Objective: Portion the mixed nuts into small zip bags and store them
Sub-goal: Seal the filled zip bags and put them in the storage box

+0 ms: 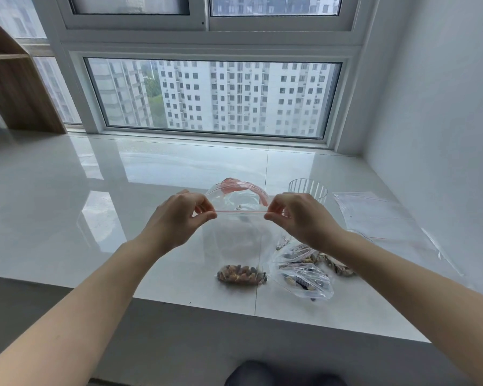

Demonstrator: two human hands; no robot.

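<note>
A clear zip bag (234, 240) with a red seal line hangs upright over the white sill, a small heap of mixed nuts (241, 274) lying in its bottom. My left hand (179, 218) pinches the left end of the seal. My right hand (299, 217) pinches the right end, and the red strip is stretched straight between them. To the right lie other clear bags holding nuts (304, 277), partly hidden under my right forearm.
A ribbed clear plastic cup (308, 189) stands behind my right hand. A clear bag with a red band (239, 188) sits behind the held bag. Empty flat zip bags (379, 215) lie at the right by the wall. The sill's front edge (193, 302) is close.
</note>
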